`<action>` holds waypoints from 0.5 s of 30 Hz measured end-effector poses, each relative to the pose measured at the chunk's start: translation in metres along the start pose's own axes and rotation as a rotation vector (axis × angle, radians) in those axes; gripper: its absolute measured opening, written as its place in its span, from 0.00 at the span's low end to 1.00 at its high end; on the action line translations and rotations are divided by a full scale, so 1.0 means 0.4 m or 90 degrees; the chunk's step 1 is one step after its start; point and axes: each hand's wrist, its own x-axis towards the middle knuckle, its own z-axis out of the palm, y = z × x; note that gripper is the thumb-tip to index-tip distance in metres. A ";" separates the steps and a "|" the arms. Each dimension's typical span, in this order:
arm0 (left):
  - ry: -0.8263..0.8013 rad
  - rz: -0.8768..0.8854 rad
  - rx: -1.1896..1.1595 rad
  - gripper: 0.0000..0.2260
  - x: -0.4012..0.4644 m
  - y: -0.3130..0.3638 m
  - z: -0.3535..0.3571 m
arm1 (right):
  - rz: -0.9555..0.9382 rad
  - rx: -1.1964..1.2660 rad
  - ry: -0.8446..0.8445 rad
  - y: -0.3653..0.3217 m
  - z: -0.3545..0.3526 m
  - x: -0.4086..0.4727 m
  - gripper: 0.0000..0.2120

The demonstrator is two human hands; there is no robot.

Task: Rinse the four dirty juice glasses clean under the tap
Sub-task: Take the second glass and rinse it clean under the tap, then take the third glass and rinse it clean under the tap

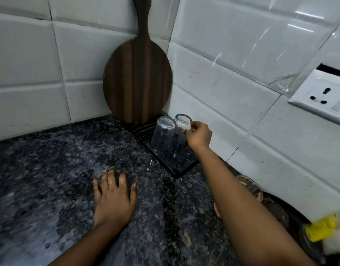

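Note:
Two clear juice glasses stand upside down on a black ridged drain tray (181,167) in the counter's corner. The nearer glass (162,136) stands free. My right hand (199,134) pinches the farther glass (181,120) near its upturned base with thumb and fingertips. My left hand (114,196) rests flat on the dark granite counter (50,179), fingers spread, holding nothing. Another glass with orange residue (250,186) lies partly hidden behind my right forearm by the wall. No tap is in view.
A round dark wooden cutting board (137,77) leans in the tiled corner behind the tray. A white wall socket (321,96) sits at the right. A yellow scrubber (321,229) and more glassware (276,210) crowd the lower right.

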 end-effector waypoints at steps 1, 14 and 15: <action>0.002 0.005 -0.005 0.25 -0.001 -0.001 -0.001 | 0.000 0.019 -0.004 -0.002 -0.021 -0.036 0.12; -0.036 0.266 -0.428 0.14 -0.082 0.199 -0.041 | 0.090 0.249 0.095 0.262 -0.411 -0.480 0.06; -0.082 0.276 -0.436 0.19 -0.083 0.248 -0.034 | 0.111 0.238 0.099 0.289 -0.436 -0.511 0.05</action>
